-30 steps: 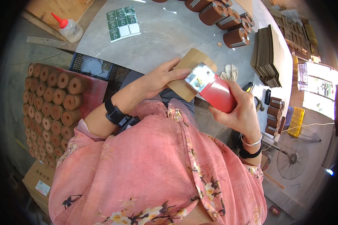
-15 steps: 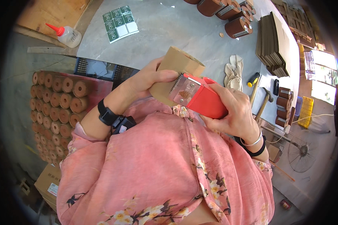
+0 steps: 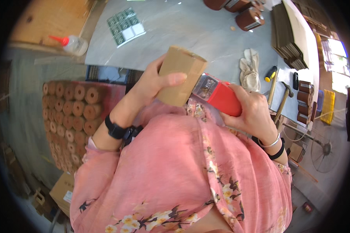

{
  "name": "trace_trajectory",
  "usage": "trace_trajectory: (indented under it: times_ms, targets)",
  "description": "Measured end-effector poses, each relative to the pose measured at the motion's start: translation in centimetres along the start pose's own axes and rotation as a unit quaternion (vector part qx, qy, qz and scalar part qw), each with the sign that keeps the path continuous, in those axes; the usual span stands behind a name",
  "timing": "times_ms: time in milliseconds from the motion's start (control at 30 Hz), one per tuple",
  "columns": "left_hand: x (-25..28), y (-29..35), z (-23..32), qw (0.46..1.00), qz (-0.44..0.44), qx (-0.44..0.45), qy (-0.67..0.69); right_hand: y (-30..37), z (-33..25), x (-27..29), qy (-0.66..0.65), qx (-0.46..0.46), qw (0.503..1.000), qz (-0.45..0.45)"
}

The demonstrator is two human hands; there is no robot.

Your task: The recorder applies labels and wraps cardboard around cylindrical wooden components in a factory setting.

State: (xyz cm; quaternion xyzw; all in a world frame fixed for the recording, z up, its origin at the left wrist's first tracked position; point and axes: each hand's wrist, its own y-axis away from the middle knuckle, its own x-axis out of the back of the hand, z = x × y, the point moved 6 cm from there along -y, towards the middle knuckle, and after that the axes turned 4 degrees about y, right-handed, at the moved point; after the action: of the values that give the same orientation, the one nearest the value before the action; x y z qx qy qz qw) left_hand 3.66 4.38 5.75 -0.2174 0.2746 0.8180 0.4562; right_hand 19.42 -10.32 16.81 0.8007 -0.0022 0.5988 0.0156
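Observation:
My left hand grips a small brown cardboard box in front of my chest, its thumb across the near face. The box is tilted, with its upper end leaning right. My right hand is wrapped round a red tape dispenser. The clear front of the dispenser is at the right edge of the box; whether tape runs between them I cannot tell. Some fingers of both hands are hidden behind what they hold.
On the grey table lie a sheet of green-and-white labels, a white glove, a screwdriver and a hammer. Flattened cardboard is stacked right. Left are a red-tipped bottle and stacked brown cylinders.
The box has turned, so its broad face shows more. The tape dispenser has drawn back from over the box to its right edge. The whole view has shifted slightly.

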Motion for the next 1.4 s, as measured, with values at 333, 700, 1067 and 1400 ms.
trace_trajectory:
  times_ms: [333,700,1067,1400]
  targets:
    - [0.4,-1.2,3.3,0.96,0.02,-0.174,-0.217,-0.1,4.2,2.0,-0.043,-0.108,0.993,-0.007]
    - [3.1,-2.8,-1.7,0.963,-0.055,-0.035,0.261,-1.4,26.3,-3.4,0.207,-0.274,0.927,0.149]
    - [-2.0,-2.3,-1.5,0.969,-0.085,-0.053,0.225,-5.9,5.7,-4.2,-0.308,-0.026,0.927,0.211]
    - [0.6,4.9,-2.1,0.965,-0.018,-0.062,0.254,-10.9,-1.3,-8.6,-0.461,0.031,0.887,0.001]
